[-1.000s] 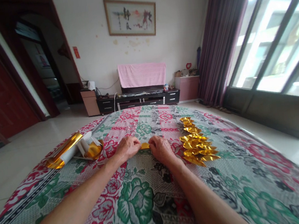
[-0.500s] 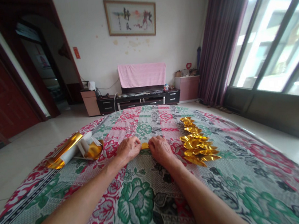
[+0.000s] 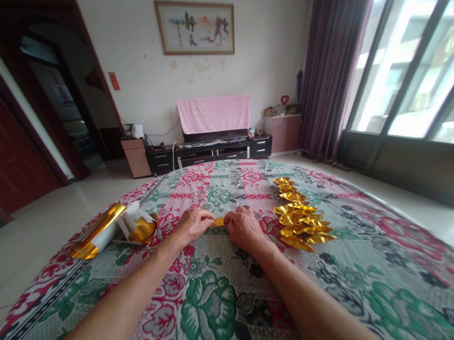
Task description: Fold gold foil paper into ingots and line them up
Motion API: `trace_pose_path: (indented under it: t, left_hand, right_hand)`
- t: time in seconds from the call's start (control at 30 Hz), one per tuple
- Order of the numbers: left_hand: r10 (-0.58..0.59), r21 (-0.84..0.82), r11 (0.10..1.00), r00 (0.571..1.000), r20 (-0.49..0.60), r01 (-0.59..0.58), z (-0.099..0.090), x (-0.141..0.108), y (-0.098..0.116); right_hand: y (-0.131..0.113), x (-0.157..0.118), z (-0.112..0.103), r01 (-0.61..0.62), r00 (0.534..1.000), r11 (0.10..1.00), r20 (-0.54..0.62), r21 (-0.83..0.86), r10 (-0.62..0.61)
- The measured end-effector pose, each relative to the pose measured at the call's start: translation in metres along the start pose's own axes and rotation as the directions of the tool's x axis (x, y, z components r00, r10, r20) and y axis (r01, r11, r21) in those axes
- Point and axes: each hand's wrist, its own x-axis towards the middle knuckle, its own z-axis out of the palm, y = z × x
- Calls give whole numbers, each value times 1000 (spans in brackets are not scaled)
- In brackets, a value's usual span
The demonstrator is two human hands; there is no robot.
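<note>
Between my two hands a small strip of gold paper (image 3: pixel 219 222) lies low over the patterned tablecloth. My left hand (image 3: pixel 195 223) pinches its left end, and my right hand (image 3: pixel 243 226) has its fingers closed on the right end. To the right of my right hand stands a row of folded gold foil pieces (image 3: pixel 300 216) with pointed ends, running away from me. On the left lie a shiny gold foil roll (image 3: pixel 102 225) and, beside it, a white-edged holder with more gold foil (image 3: pixel 142 228).
The round table has a red, green and grey flowered cloth (image 3: pixel 209 312). Beyond it stand a low black cabinet (image 3: pixel 163 160) and a screen under a pink cloth (image 3: pixel 215 113). A purple curtain (image 3: pixel 333 55) and windows are on the right.
The fingers of my left hand have stretched out a little along the strip, and the strip shows slightly narrower. My right hand has shifted slightly. The foil pieces have not moved.
</note>
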Motion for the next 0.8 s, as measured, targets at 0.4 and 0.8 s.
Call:
trace_pose_path:
  t: [0.4, 0.8]
  left_hand:
    - [-51, 57, 997, 998, -42, 53, 1, -4, 5]
    - [50, 103, 994, 994, -96, -40, 6, -8, 7]
  right_hand:
    - [-13, 4, 5, -139, 989, 990, -47, 8, 139]
    - [4, 8, -1, -67, 997, 993, 32, 101, 64]
